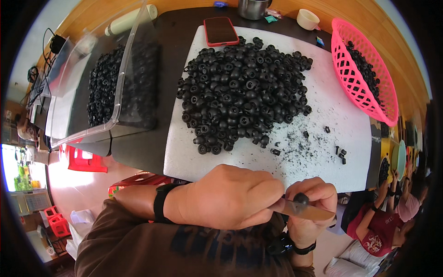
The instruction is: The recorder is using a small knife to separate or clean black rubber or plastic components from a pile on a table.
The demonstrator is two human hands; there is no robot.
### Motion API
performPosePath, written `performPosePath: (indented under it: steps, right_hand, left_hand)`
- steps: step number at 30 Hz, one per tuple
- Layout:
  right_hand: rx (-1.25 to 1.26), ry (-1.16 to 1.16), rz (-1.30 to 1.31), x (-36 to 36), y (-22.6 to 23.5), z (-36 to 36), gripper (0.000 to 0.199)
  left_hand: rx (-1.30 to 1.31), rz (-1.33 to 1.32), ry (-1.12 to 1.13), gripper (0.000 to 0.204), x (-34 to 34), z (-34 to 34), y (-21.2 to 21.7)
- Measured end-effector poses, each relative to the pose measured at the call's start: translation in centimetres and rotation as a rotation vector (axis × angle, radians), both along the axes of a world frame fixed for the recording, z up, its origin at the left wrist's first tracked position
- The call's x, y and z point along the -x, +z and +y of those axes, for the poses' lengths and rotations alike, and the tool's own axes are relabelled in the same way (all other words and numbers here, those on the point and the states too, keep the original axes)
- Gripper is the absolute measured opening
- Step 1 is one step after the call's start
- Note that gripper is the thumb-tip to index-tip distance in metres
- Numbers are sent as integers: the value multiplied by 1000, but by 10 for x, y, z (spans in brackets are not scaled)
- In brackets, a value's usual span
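Note:
My left hand [226, 196] is closed round the handle of a knife [311, 211], its blade pointing right. Fingers of my right hand [316, 198] pinch a small round black plastic part [301, 199] at the blade, which covers part of those fingers. Both hands are over my lap, just in front of the near edge of a white foam board [203, 164]. On the board lies a big heap of similar black ball-shaped parts [244, 87]. Black shavings [300, 150] and a few loose bits [341, 154] are scattered to the heap's right.
A clear plastic bin [117, 99] with black parts stands left. A pink basket [364, 60] holding small black pieces is at the right. At the back are a red-edged phone [221, 31], a metal cup [253, 8] and a cream cup [308, 19]. Other people [383, 226] sit at the right.

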State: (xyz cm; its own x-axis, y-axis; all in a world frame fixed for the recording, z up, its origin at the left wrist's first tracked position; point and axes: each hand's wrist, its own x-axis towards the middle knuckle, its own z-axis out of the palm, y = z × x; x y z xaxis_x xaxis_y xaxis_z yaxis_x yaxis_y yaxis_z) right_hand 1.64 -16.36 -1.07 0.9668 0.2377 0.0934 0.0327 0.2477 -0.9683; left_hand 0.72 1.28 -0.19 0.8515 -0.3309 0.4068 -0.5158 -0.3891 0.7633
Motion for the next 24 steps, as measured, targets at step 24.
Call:
performPosePath:
  steps: [24]
  right_hand:
    - [238,5,-668,-8,8,-12,32]
  left_hand:
    - [-11,268,104,10,5,2,-10]
